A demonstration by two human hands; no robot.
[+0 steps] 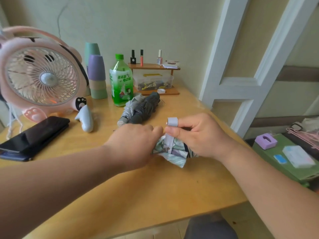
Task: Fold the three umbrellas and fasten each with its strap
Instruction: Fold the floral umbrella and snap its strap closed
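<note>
The patterned umbrella [174, 153] lies collapsed on the counter [138, 195], well in front of the green bottle [120, 80] and on my side of it. Both my hands are clamped on it. My left hand [136, 142] grips the bunched canopy to keep the folds tight, while my right hand [198, 135] pinches the lilac strap [170, 140], its free end looped up over my forefinger. I judge I am at the fastening step for this one: the canopy is gathered, but the strap is not yet closed. Next I need to draw the strap snug round the bundle and press its end home without letting the folds spring loose. The wooden counter sits in a corner against a pale wall, with a white frame [241, 83] to the bottle's right. A pink fan [41, 78] stands far left of the bottle, and a flat black object [34, 135] lies left of it and nearer me. The grey umbrella [143, 109] lies bundled just in front of the bottle, and stacked cups [96, 75] stand just beside it on the left.
</note>
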